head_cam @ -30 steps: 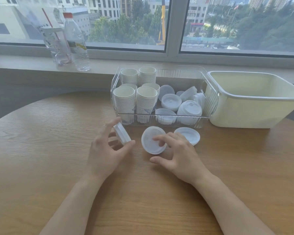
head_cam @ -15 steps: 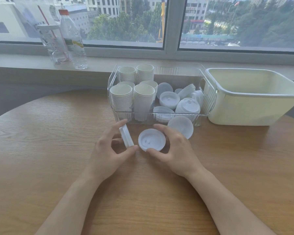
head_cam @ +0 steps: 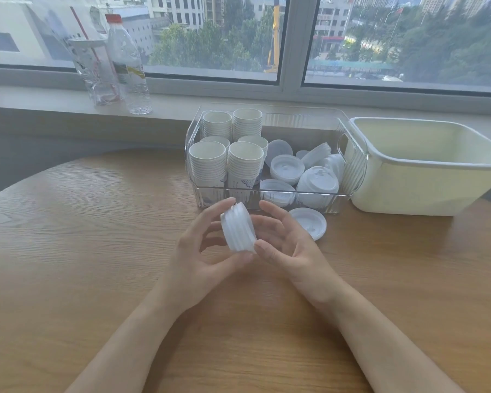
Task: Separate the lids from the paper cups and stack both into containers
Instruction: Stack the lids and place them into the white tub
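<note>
Task looks mostly done. Paper cups (head_cam: 227, 160) are nested in several stacks in the left half of the clear bin (head_cam: 355, 171), and loose and stacked lids (head_cam: 304, 171) fill its right half. The cream tub (head_cam: 425, 191) to the right of the bin shows nothing inside from this angle. No capped cups are visible on the table (head_cam: 82, 236).

What's left, by my read: the small lid stack (head_cam: 238, 231) you're holding, plus one single lid (head_cam: 309, 224) lying on the table just near of the bin.

Your left hand (head_cam: 199, 259) pinches the lid stack on edge, forefinger on top, thumb underneath. Your right hand (head_cam: 287, 245) is cupped against the stack's right face, with its thumb at the lower edge and fingers loosely curled; I can't tell if it's actually gripping. The stack sits above the table, between both hands. The single lid is just right of your right fingers, apart from them.
</note>
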`<action>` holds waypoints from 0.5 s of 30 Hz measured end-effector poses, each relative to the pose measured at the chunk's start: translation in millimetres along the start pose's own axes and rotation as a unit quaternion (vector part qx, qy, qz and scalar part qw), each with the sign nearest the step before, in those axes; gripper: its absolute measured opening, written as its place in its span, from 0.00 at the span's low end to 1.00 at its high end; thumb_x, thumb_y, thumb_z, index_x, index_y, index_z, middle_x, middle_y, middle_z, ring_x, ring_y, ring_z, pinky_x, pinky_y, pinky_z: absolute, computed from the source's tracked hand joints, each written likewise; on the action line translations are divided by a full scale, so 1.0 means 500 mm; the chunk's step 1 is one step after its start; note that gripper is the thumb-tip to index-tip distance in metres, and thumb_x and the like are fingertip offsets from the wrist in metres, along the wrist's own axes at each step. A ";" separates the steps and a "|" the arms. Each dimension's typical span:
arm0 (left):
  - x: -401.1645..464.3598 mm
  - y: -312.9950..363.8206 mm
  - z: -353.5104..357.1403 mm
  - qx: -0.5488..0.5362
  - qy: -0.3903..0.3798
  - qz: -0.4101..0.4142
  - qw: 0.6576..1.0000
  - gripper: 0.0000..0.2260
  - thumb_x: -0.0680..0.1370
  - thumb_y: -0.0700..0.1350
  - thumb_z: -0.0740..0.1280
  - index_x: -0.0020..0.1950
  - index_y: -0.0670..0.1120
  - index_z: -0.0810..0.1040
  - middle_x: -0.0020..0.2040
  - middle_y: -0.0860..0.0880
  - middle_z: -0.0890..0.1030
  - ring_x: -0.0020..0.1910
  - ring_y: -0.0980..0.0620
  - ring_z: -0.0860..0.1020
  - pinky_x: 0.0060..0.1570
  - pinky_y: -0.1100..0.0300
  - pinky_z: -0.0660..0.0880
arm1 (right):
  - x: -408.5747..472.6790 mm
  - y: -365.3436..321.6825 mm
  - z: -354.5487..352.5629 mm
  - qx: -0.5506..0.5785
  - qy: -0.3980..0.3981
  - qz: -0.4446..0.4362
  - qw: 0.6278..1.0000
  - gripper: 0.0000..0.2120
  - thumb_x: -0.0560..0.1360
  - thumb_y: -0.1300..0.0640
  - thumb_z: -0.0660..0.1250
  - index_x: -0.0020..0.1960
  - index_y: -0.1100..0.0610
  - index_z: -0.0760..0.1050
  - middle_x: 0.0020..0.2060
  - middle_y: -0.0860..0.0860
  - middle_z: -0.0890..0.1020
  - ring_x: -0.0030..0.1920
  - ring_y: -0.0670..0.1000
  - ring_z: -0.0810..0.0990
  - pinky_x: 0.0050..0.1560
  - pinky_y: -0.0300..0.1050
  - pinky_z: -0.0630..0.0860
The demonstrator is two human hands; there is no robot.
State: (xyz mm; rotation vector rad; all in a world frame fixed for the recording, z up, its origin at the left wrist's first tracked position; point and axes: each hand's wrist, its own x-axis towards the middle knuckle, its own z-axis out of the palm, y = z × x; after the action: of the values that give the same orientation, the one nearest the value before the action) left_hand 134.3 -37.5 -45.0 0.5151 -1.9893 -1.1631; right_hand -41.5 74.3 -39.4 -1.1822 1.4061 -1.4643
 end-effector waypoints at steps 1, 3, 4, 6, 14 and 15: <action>0.000 0.001 0.000 -0.005 0.000 0.000 1.000 0.36 0.71 0.51 0.83 0.76 0.58 0.72 0.65 0.55 0.83 0.64 0.48 0.82 0.63 0.50 0.80 | -0.001 0.001 -0.002 -0.011 -0.004 -0.003 1.000 0.35 0.77 0.60 0.73 0.80 0.52 0.62 0.69 0.52 0.80 0.71 0.51 0.79 0.72 0.52 0.75; -0.001 0.004 0.000 -0.005 -0.004 0.003 1.000 0.35 0.71 0.52 0.81 0.76 0.58 0.72 0.65 0.55 0.83 0.64 0.47 0.82 0.62 0.50 0.80 | -0.001 0.001 -0.006 -0.030 -0.012 -0.009 0.999 0.35 0.78 0.61 0.73 0.80 0.51 0.62 0.70 0.51 0.80 0.71 0.50 0.78 0.73 0.50 0.74; -0.001 0.006 0.001 -0.001 -0.008 0.006 1.000 0.35 0.71 0.52 0.82 0.76 0.58 0.72 0.64 0.56 0.83 0.64 0.47 0.82 0.61 0.50 0.80 | -0.002 0.001 -0.009 -0.035 -0.016 -0.011 0.999 0.35 0.78 0.60 0.73 0.80 0.50 0.62 0.70 0.51 0.80 0.71 0.49 0.78 0.72 0.50 0.74; -0.003 0.009 0.003 0.007 -0.018 0.011 1.000 0.34 0.72 0.48 0.82 0.75 0.57 0.72 0.63 0.55 0.83 0.63 0.47 0.82 0.60 0.50 0.81 | -0.002 0.000 -0.012 -0.038 -0.022 -0.008 0.999 0.36 0.77 0.57 0.73 0.80 0.49 0.61 0.70 0.50 0.80 0.70 0.49 0.79 0.71 0.48 0.75; -0.005 0.012 0.006 0.003 -0.028 0.009 1.000 0.33 0.71 0.38 0.82 0.72 0.55 0.74 0.62 0.57 0.84 0.62 0.52 0.83 0.62 0.59 0.79 | -0.002 -0.005 -0.025 -0.048 0.030 -0.024 0.998 0.36 0.73 0.57 0.75 0.78 0.47 0.65 0.65 0.51 0.83 0.66 0.51 0.81 0.65 0.53 0.80; -0.005 0.011 0.006 -0.002 -0.027 0.004 1.000 0.33 0.71 0.36 0.82 0.72 0.55 0.74 0.62 0.57 0.83 0.62 0.52 0.83 0.62 0.58 0.79 | -0.002 -0.006 -0.029 -0.044 0.035 -0.026 0.998 0.37 0.73 0.58 0.75 0.78 0.46 0.65 0.65 0.51 0.82 0.67 0.52 0.81 0.66 0.55 0.79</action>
State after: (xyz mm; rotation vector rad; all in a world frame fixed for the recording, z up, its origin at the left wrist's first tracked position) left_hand 133.9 -31.5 -42.0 0.4781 -2.0327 -1.1864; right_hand -54.7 79.7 -35.9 -1.2405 1.5117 -1.5057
